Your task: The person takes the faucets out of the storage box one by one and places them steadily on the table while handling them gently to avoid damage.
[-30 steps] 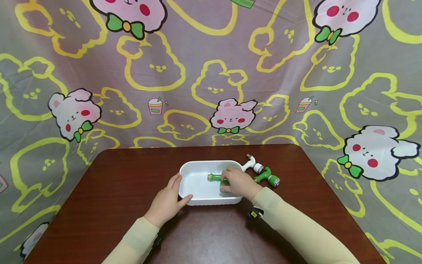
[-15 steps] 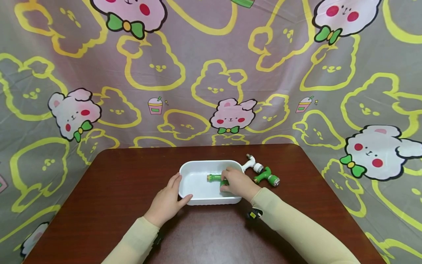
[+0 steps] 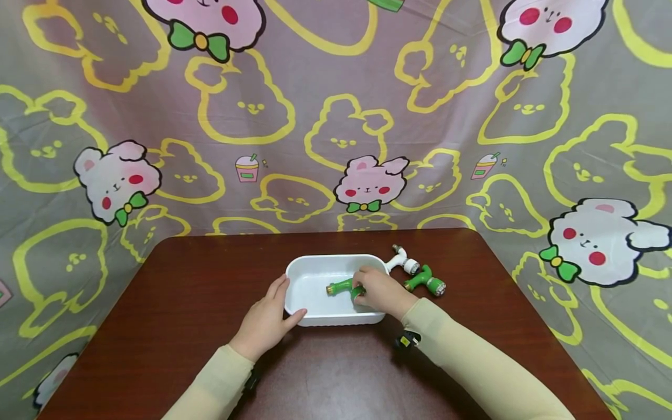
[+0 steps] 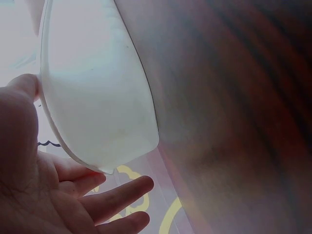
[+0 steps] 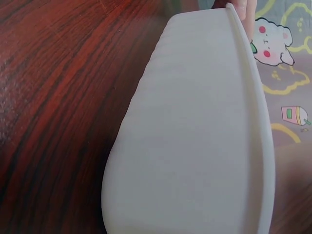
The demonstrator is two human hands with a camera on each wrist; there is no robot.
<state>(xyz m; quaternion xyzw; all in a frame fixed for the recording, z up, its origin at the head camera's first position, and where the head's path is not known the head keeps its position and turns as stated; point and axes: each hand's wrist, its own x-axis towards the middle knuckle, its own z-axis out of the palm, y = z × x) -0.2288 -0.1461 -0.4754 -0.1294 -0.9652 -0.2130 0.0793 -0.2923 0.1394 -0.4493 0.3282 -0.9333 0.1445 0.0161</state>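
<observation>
In the head view a white oval basin (image 3: 315, 320) stands on the table. My right hand (image 3: 382, 290) reaches over its right end and pinches a green faucet (image 3: 340, 286) inside it, with the brass-coloured threaded end pointing left. The fingers hide part of the faucet's body. At the basin's left end rests my left hand (image 3: 264, 322), its thumb at the near rim and its fingers along the left rim. In the left wrist view, the fingers (image 4: 117, 200) are spread out, with the basin's outer wall (image 4: 97, 92) beside them. The right wrist view shows mostly the basin's side (image 5: 190, 122).
A white faucet (image 3: 402, 260) lies just past the basin's right end. Close by is a second green faucet (image 3: 426, 281) with a metallic end. The brown wooden table (image 3: 199, 291) meets a cartoon-printed curtain (image 3: 294, 151) at the back.
The green faucet in the basin has tilted, its threaded end shifting slightly left and down toward the near side. The left hand and the basin have kept their places.
</observation>
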